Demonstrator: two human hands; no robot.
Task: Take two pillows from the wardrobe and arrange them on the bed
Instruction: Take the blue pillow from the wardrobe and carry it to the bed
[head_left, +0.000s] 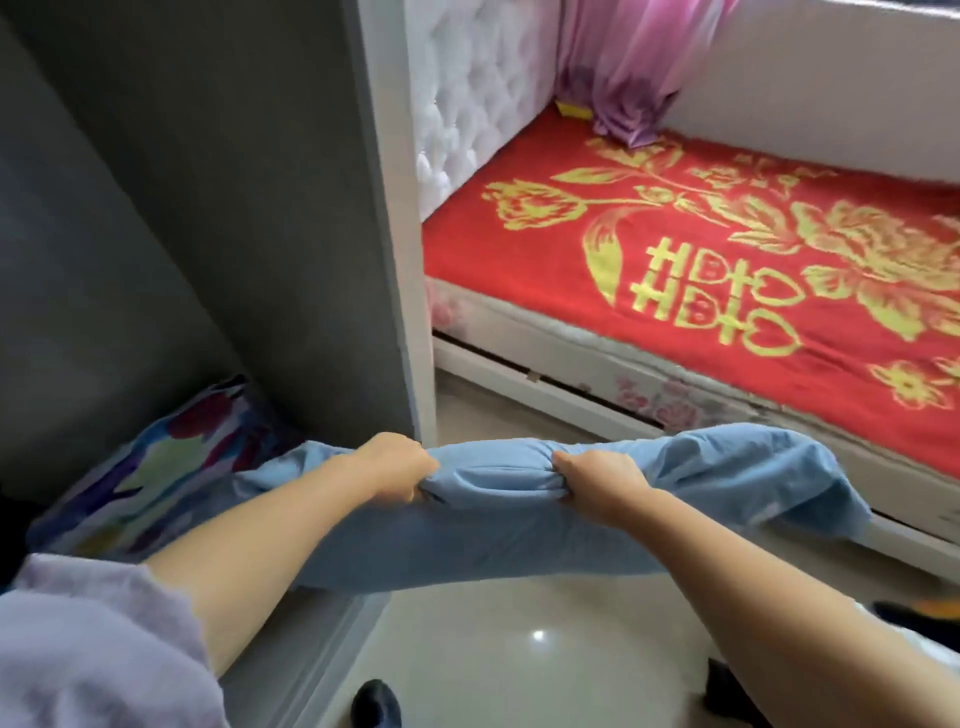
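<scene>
A light blue pillow (493, 519) hangs across the lower middle of the head view, half out of the open grey wardrobe (208, 208). My left hand (389, 467) and my right hand (597, 483) both grip its far edge, bunching the fabric. Its left end still lies at the wardrobe's mouth. Under it, on the wardrobe floor, rests a second pillow with a colourful floral print (156, 467). The bed (727, 291), covered by a red blanket with gold flowers, stands to the right.
A white wardrobe side panel (400, 260) separates the wardrobe from the bed. A white tufted headboard (467, 104) and a pink curtain (623, 67) stand at the bed's far end. Glossy tiled floor (519, 649) lies below, with dark footwear at the bottom edge.
</scene>
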